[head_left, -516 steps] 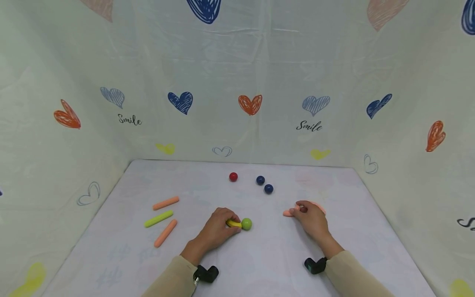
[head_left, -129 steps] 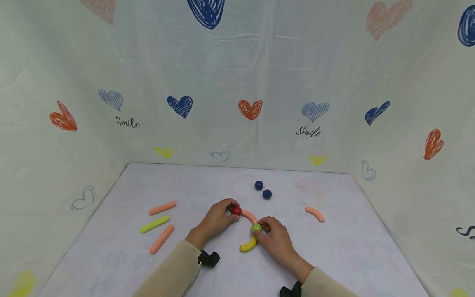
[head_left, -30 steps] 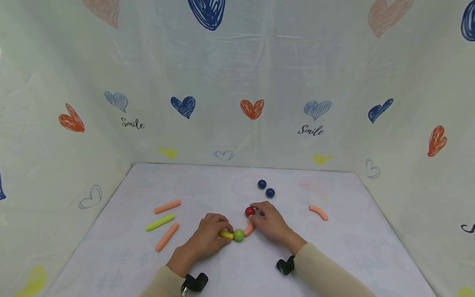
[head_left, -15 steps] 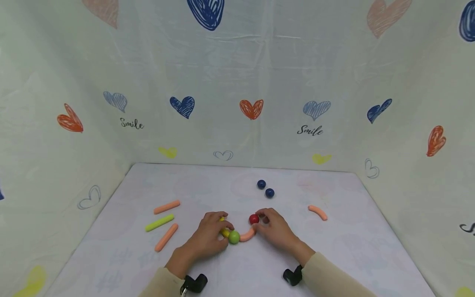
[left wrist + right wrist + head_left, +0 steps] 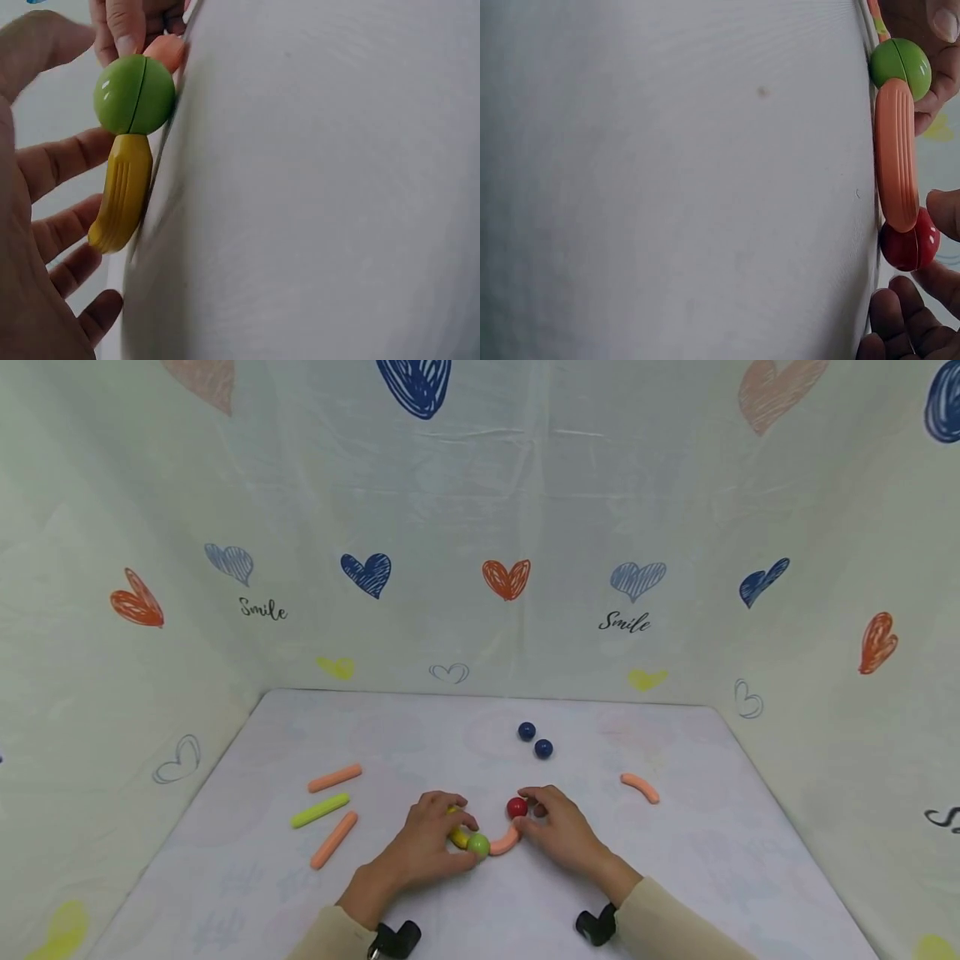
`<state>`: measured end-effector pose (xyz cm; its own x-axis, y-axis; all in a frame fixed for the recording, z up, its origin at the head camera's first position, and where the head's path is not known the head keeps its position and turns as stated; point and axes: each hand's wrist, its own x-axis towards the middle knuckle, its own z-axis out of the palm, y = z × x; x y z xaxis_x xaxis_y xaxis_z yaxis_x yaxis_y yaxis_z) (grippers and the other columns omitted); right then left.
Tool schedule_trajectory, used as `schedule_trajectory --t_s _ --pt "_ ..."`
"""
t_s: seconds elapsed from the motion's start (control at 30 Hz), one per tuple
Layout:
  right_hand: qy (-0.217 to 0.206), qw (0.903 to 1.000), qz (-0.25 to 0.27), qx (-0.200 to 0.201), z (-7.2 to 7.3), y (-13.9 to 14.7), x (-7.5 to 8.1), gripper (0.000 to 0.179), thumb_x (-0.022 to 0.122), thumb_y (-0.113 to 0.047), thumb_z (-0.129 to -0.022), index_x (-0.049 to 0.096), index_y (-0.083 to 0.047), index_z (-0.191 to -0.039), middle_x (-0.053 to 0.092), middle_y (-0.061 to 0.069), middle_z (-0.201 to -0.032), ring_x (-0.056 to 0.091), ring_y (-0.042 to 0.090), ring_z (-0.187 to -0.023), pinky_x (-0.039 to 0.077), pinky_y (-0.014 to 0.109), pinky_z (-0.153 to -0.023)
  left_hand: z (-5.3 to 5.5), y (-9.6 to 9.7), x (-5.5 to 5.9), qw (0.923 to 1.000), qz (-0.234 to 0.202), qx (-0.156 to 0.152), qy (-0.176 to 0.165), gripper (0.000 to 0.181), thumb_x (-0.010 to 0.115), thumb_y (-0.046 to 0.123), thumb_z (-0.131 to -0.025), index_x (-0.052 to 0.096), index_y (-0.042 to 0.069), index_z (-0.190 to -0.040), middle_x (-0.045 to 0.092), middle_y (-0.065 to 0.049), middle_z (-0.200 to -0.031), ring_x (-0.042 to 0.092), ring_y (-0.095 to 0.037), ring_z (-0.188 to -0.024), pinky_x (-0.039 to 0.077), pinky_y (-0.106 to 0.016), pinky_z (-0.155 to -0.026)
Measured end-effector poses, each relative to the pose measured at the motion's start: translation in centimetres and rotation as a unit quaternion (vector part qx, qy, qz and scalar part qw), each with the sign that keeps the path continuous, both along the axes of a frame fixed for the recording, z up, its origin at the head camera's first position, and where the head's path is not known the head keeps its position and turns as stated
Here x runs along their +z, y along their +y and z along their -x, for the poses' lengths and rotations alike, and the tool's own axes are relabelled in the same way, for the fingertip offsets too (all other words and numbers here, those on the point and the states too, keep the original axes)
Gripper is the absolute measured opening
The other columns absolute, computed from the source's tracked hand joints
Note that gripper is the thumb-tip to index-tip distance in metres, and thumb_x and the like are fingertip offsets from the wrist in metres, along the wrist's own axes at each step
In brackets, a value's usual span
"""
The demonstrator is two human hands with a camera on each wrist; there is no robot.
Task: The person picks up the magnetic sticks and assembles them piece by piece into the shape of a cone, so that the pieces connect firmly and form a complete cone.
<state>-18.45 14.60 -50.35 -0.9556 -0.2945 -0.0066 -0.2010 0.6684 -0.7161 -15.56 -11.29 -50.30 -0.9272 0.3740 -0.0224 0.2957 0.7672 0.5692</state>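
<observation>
Yellow curved stick (image 5: 124, 193), green ball (image 5: 477, 845), orange curved stick (image 5: 897, 154) and red ball (image 5: 517, 807) form one bowed chain on the table. My left hand (image 5: 429, 842) spreads round the yellow and green end. In the left wrist view its thumb stands off the green ball, with the fingers fairly straight beside the yellow stick. The thumb and forefinger of my right hand (image 5: 566, 835) hold the red ball at the chain's other end. The remaining right fingers are partly hidden in the head view.
Two dark blue balls (image 5: 535, 740) lie behind the chain. Another orange curved stick (image 5: 640, 787) rests to the right. On the left are two straight orange sticks (image 5: 333, 841) with a straight yellow-green stick (image 5: 320, 810) between them. A patterned cloth (image 5: 570, 485) rises behind the table.
Over the seconds, the orange curved stick and red ball joined the green ball. Within the last second the right hand moved the red ball nearer, the chain turned, and the left thumb came off the yellow stick.
</observation>
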Motion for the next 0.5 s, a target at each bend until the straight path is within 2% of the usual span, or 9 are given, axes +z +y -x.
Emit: schedule_trajectory --t_s 0.13,0.3,0.5 --pt "0.003 1.0 -0.004 -0.005 0.01 -0.03 -0.09 0.038 0.077 -0.028 -0.097 0.069 -0.013 -0.13 0.065 -0.001 -0.116 0.06 0.014 -0.103 0.054 0.037 -0.089 0.06 0.18 -0.12 0.9996 0.02 -0.016 0.014 0.037 0.078 0.053 -0.088 0.077 0.026 -0.114 0.055 -0.002 -0.143 0.038 -0.031 -0.142 0.035 -0.062 -0.116" --pt "-0.001 0.9998 -0.01 -0.018 -0.04 -0.19 -0.27 0.032 0.079 -0.028 -0.095 0.07 -0.014 -0.123 0.064 -0.002 -0.112 0.058 0.013 -0.099 0.052 0.033 -0.084 0.31 0.23 -0.21 0.9987 0.04 -0.019 0.027 0.033 0.076 0.044 -0.089 0.077 0.024 -0.115 0.056 -0.002 -0.143 0.038 -0.03 -0.143 0.036 -0.061 -0.116" --pt "-0.003 0.9995 -0.018 -0.026 -0.39 -0.13 -0.51 0.034 0.083 -0.027 -0.091 0.07 -0.015 -0.12 0.062 -0.004 -0.106 0.056 0.013 -0.096 0.052 0.029 -0.08 0.41 0.18 0.01 0.9983 0.048 -0.012 0.03 0.033 0.075 0.035 -0.086 0.076 0.023 -0.117 0.054 -0.004 -0.15 0.033 -0.033 -0.151 0.033 -0.062 -0.121"
